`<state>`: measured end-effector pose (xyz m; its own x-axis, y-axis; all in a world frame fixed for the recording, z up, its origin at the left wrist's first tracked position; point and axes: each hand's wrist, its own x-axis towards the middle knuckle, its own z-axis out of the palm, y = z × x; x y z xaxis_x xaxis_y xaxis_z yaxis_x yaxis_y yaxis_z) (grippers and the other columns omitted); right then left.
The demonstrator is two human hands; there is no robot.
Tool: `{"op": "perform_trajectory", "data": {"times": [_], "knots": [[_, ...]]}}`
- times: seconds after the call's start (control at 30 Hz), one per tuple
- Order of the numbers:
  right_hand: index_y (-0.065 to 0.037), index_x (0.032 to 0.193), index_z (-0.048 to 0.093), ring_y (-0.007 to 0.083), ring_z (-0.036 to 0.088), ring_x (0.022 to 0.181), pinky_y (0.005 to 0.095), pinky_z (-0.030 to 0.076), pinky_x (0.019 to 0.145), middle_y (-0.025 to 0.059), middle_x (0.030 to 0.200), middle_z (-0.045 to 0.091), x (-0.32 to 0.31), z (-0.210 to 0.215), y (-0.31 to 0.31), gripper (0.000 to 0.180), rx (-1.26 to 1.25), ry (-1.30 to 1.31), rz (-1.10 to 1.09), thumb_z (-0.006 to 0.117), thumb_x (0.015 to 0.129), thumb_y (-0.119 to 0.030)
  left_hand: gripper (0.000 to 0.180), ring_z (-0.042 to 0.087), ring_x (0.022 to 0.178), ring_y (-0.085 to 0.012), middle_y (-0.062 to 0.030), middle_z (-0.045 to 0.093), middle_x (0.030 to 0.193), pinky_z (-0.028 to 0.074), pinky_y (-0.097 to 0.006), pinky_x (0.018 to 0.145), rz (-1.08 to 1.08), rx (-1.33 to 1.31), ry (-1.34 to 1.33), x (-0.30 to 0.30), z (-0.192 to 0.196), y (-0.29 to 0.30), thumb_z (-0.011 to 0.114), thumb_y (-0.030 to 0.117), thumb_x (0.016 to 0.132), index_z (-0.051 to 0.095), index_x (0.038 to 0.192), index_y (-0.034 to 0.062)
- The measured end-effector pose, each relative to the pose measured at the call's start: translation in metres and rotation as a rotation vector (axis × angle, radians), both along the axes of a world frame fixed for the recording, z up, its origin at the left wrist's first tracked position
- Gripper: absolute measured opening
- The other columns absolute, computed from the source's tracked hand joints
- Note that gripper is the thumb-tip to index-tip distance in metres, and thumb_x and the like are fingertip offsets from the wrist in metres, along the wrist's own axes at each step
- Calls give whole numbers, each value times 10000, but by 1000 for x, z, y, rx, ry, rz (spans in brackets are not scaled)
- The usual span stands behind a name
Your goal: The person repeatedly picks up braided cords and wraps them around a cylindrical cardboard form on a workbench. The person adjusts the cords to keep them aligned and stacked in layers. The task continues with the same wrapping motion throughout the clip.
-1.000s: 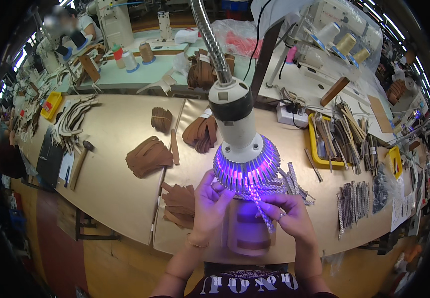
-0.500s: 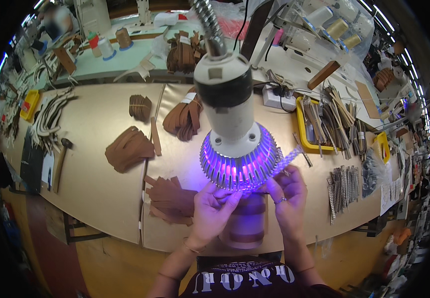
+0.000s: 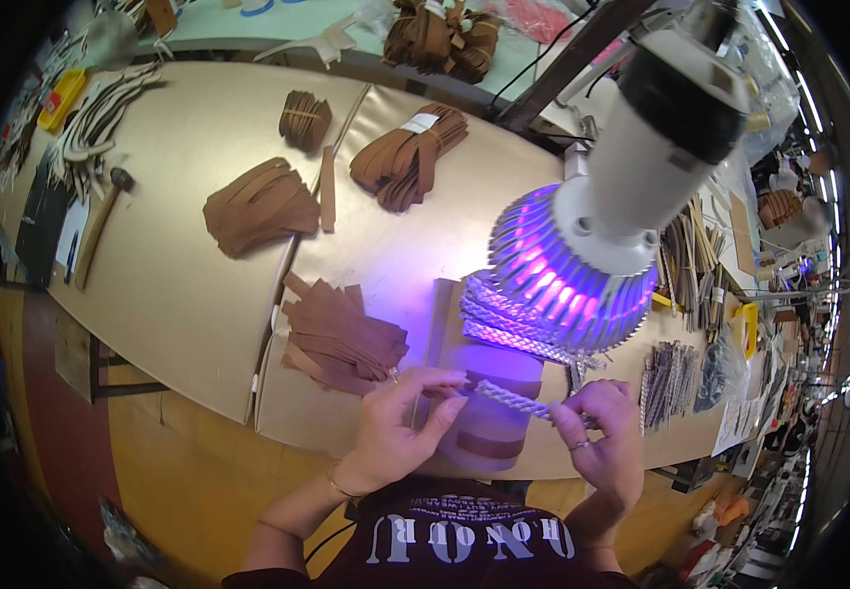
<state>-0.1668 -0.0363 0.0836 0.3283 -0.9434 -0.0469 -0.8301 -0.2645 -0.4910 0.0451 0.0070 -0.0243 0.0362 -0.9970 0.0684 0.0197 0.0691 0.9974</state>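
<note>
1. Broadly, a gold-toned worktable (image 3: pixel 165 294) carries the work.
2. Over its right part hangs a finned lamp (image 3: pixel 562 285), glowing violet.
3. Near the person's edge sits a pale cylinder (image 3: pixel 497 422) with brown bands.
4. At the cylinder's far end, close under the lamp's rim, several braided straps (image 3: pixel 504 334) lie grouped together.
5. The right hand (image 3: pixel 602 437) pinches one end of a single braid between thumb and fingers.
6. The left hand (image 3: pixel 398 427) has its fingers curled and its thumb and forefinger tips slightly apart; I cannot tell whether it grips anything.
7. That single braid (image 3: pixel 515 400) is between the hands, above the cylinder and apart from the group, its free end just beside the left fingertips. The step in hand appears to be handling this end; the next move probably calls for a steady right pinch and precise left fingertips.
</note>
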Motion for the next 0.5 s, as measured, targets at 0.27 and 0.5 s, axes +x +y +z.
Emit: {"op": "perform_trajectory", "data": {"times": [0.27, 0.5], "knots": [[-2, 695, 580, 67, 442, 589, 259, 336, 533, -15, 601, 492, 14, -20, -6, 283, 230, -216, -234, 672, 916, -150, 315, 632, 947, -290, -156, 605, 1105, 514, -360, 819, 38, -19, -208, -23, -27, 36, 668, 122, 893, 641, 1187, 9], [-8, 663, 590, 39, 468, 595, 217, 341, 531, -19, 620, 548, 36, -31, -1, 330, 319, -256, -341, 744, 870, -215, 392, 595, 903, -284, -160, 537, 1159, 508, -369, 805, 32, -43, -239, -27, -31, 35, 692, 141, 876, 605, 1233, 6]]}}
